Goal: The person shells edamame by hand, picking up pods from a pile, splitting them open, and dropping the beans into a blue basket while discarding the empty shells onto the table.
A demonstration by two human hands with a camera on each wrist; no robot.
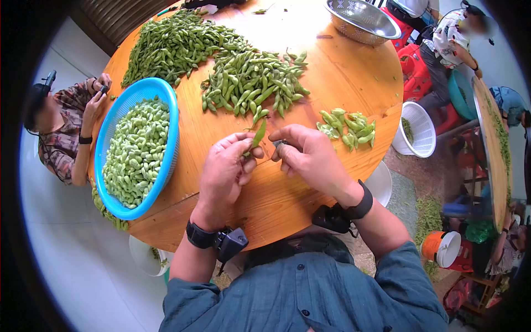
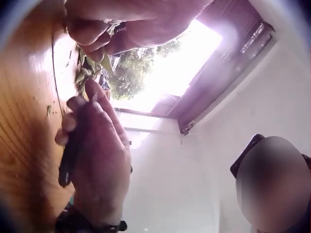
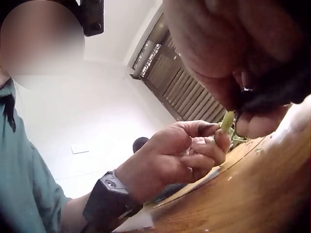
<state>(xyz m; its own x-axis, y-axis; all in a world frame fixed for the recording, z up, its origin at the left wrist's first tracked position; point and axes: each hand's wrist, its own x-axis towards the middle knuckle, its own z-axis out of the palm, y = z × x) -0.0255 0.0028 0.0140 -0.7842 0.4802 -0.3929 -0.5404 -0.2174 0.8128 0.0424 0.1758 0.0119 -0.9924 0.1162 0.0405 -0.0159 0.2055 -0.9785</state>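
Note:
My left hand (image 1: 227, 166) pinches a green pod (image 1: 259, 134) between thumb and fingers, its tip pointing up. Close on its right, my right hand (image 1: 315, 157) grips a small dark tool (image 1: 279, 143); in the left wrist view the dark handle (image 2: 73, 158) sticks out below the palm. The right wrist view has the pod (image 3: 227, 121) in the left fingers, touching or nearly touching the right hand. Beyond the hands lies a pile of pods (image 1: 249, 83); a smaller group of pods (image 1: 359, 130) is to the right.
A blue basket (image 1: 173, 119) of pods stands left on the round wooden table (image 1: 265, 213). A larger pod heap (image 1: 171, 47) and a metal colander (image 1: 362, 22) are at the far side. One person (image 1: 69, 130) sits at left. A white basket (image 1: 426, 130) stands beyond the right edge.

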